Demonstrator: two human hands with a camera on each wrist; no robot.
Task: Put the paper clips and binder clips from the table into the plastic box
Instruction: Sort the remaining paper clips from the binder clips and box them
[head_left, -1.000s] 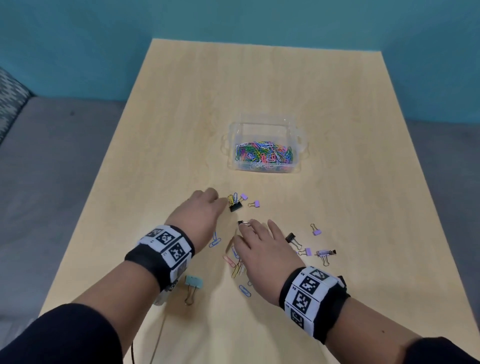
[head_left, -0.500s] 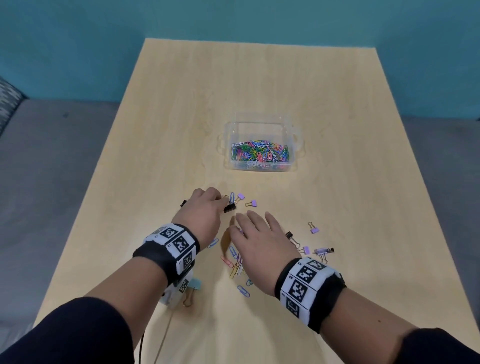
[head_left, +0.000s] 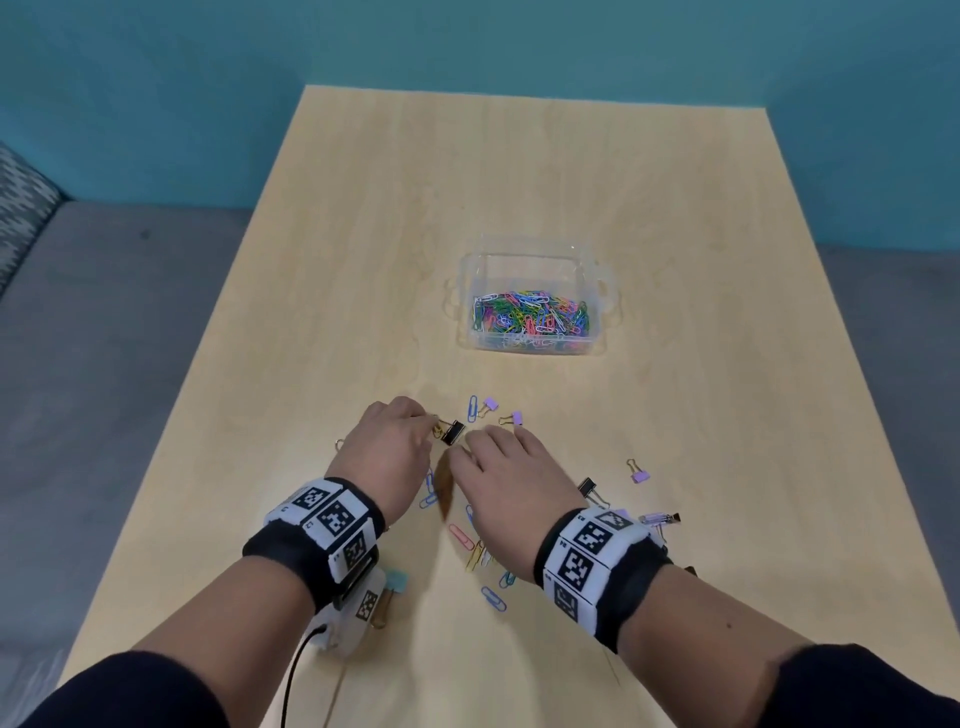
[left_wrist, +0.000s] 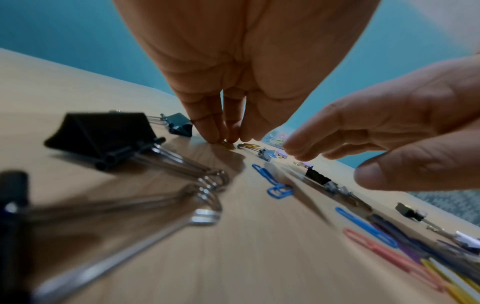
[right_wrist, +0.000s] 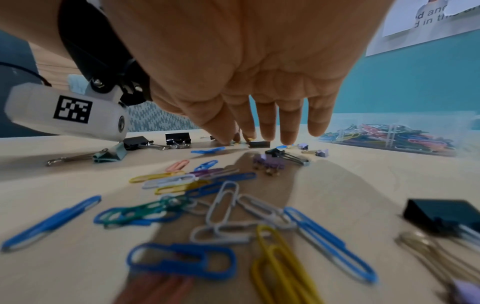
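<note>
The clear plastic box (head_left: 467, 291) holds several coloured paper clips at mid-table. My left hand (head_left: 430, 422) pinches the gold wire handle of a small black binder clip (head_left: 453, 432) that lies on the table; the left wrist view shows my left hand (left_wrist: 228, 139) with its fingertips closed together on gold wire at the tabletop. My right hand (head_left: 480, 441) is just right of that clip, fingers straight and pointing down at the table. In the right wrist view my right hand (right_wrist: 272, 137) holds nothing, and its fingertips are beside the black binder clip (right_wrist: 258, 144).
Loose purple binder clips (head_left: 516, 417), a blue paper clip (head_left: 471, 408) and another black binder clip (head_left: 588, 488) lie around the hands. A heap of coloured paper clips (head_left: 478, 556) sits under my right wrist. A teal binder clip (head_left: 397, 579) is by my left wrist.
My right hand has slid forward and left, close to the small black binder clip. My left hand has stayed at that clip, fingertips now closed on its handle.
</note>
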